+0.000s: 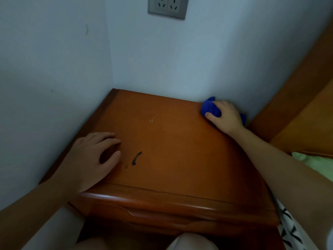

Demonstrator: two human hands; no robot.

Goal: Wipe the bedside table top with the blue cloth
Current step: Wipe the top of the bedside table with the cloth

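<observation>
Hands, head view: right hand has its fingers curled over the blue cloth with the thumb pinching its near edge; left hand rests on the wood, fingers loosely bent, holding nothing.
Blue cloth, location: bunched under the right hand at the far right corner of the worktop, against the wall; a fold shows behind the wrist, towards the headboard.
Worktop, condition: brown wood, with a dark smear just beside the left thumb and a pale scratch near the middle.
Surroundings: wall socket above; green bedding at the right.
Risk, missed area: the left hand covers the near left part; that patch probably goes unwiped unless the hand lifts.
Risk, smear: it lies well apart from the cloth; a short stroke may never reach it, and if wet it could spread.
Risk, cloth: bunched tight, so little fabric meets the wood; the loose fold may catch between worktop and headboard.
Risk, reach: the right arm looks fully stretched, so pressure at the back edge is likely weak.
</observation>
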